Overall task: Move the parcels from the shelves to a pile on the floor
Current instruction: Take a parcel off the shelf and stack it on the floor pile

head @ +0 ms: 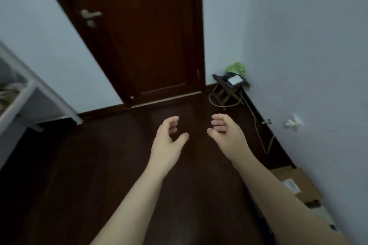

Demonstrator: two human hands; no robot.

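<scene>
1. Both my left hand [169, 135] and right hand [227, 131] are hovering loosely curled, gripping nothing.
2. Cardboard parcels [296, 183] are already lying on the floor [99, 165], behind and right of my right hand.
3. I am judging more is waiting on the white shelf [29, 89], far left of my left hand.

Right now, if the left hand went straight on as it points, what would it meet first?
The left hand, empty, points over the floor toward the door. Nothing stands between, so probably the door's lower part, though depth is unclear.
</scene>
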